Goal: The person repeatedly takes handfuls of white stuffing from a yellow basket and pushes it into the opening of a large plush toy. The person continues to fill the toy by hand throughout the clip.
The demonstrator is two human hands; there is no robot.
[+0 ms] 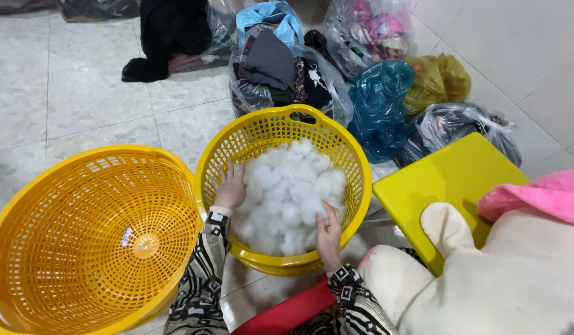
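White stuffing [290, 195] fills the yellow basket [355, 170], which sits on the tiled floor [82, 93] right in front of the person, close enough for both hands to reach in. Left hand [231, 186] lies flat on the pile by the near wall, fingers spread, gripping nothing. Right hand [328, 231] sinks into the fluff at the front edge, fingers curled around a clump. An orange basket [82, 248], tilted, touches the yellow one. A cream plush toy [485, 279] rests at the right, beside a yellow stool [448, 180].
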